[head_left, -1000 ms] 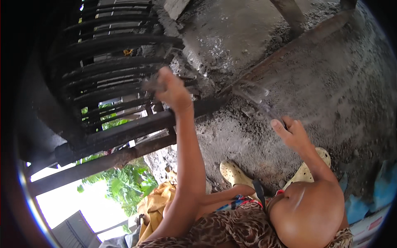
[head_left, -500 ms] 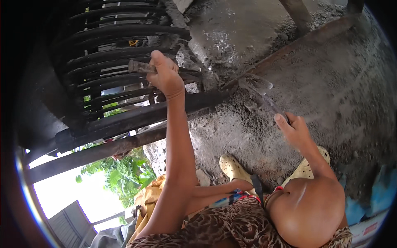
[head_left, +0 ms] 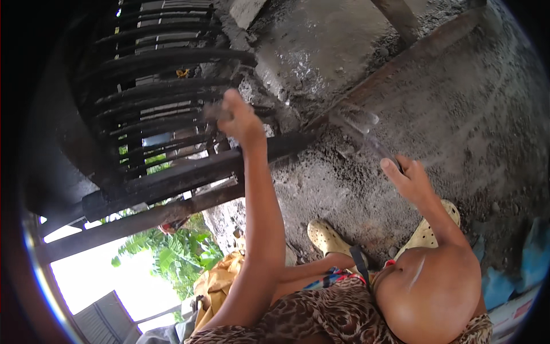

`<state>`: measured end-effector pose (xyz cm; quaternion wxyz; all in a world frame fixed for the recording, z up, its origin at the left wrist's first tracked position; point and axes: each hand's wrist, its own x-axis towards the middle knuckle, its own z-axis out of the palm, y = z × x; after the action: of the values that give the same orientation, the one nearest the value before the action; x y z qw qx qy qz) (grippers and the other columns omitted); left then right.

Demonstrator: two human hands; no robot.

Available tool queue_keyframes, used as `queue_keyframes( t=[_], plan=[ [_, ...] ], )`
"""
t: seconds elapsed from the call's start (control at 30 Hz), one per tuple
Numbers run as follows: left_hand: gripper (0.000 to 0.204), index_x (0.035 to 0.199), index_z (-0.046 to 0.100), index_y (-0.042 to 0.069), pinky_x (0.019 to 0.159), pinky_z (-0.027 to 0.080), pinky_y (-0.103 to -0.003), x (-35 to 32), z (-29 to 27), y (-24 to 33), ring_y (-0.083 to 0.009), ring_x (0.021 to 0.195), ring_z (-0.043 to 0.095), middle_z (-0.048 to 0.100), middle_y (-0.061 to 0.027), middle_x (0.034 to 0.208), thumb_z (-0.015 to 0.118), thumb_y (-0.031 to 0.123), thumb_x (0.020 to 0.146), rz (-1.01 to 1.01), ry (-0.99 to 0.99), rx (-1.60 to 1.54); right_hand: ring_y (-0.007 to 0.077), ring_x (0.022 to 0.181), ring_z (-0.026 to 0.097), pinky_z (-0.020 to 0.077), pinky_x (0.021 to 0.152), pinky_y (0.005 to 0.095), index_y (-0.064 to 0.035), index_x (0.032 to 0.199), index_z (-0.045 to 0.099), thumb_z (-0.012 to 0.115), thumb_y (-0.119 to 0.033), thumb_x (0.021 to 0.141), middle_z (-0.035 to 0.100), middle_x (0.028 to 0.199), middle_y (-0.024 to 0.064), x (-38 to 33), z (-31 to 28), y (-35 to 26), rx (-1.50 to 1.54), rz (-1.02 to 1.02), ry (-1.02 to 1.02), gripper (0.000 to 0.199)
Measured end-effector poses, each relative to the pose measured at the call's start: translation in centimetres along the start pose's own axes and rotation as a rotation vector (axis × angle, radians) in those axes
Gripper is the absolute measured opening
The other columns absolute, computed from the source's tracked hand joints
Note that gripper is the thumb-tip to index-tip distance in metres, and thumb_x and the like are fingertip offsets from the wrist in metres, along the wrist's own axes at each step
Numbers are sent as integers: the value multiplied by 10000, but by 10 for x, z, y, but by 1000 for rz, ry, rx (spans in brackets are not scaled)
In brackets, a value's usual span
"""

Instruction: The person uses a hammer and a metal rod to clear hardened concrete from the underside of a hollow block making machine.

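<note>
Left hand (head_left: 245, 126), upper centre of frame: fingers curled together, clamped on a short grey-brown object (head_left: 213, 111). Object juts toward the left of the frame; motion blur, exact kind cannot be told. It lies in front of a rack of dark slats (head_left: 166, 57) filling the upper left; contact with the slats cannot be told.

Right hand (head_left: 409, 179), right of centre: fingers closed round the dark handle of a hand tool (head_left: 377, 145), thumb laid along it. Tool slants up and left; its pale, shiny head is blurred, beside the lower end of a long brown board (head_left: 395, 63). Whether the head touches the grey, gritty ground (head_left: 458, 137) cannot be told.

Farther out: the board runs diagonally to the upper right, near a slanted post (head_left: 398, 20). A thick dark beam (head_left: 189, 172) borders the slats below. Lower centre, two pale yellow clogs (head_left: 327, 238) with holes; below them, a brown patterned garment (head_left: 309, 309). Lower left, tan cloth (head_left: 220, 281) and green leaves (head_left: 172, 252). Lower right edge, blue sheeting (head_left: 499, 284).
</note>
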<state>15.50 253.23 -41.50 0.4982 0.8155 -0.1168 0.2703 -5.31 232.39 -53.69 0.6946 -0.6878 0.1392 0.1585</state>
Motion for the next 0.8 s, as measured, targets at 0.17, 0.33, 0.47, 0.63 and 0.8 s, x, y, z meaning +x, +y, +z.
queue_keyframes(
  t=[0.17,0.33,0.47,0.63,0.8],
  plan=[
    [403,570,315,122,385,180,-230,-11,-13,-9,-44,418,263,299,49,479,456,279,913,124,-169,55,129,452,378,300,416,343,10,627,509,479,-622,792,387,457,65,1,0,0,6,-18,3,654],
    [387,572,320,107,385,184,-255,-23,-4,10,-60,417,257,312,30,497,446,263,902,313,-275,275,144,436,400,313,419,348,12,643,527,488,-588,805,410,453,88,-1,-4,-4,-37,-5,7,623],
    [450,578,323,114,354,191,-260,-23,-38,74,-85,390,210,279,12,472,361,400,924,280,-359,-223,147,428,413,319,411,348,9,640,528,500,-567,807,422,447,92,-6,-7,-9,-10,-16,10,600],
    [559,634,372,88,383,236,-239,-3,-60,146,-94,394,260,301,9,468,275,577,886,216,-375,-558,154,410,415,323,400,350,-3,635,520,522,-501,816,435,451,82,1,-11,-16,-54,-1,1,530],
    [702,798,439,54,365,212,-230,-1,-65,169,-98,376,245,280,3,447,284,739,774,103,-64,-588,141,457,449,336,417,326,4,910,516,520,-419,840,474,542,64,8,-2,-14,61,-113,-112,429]
  ],
)
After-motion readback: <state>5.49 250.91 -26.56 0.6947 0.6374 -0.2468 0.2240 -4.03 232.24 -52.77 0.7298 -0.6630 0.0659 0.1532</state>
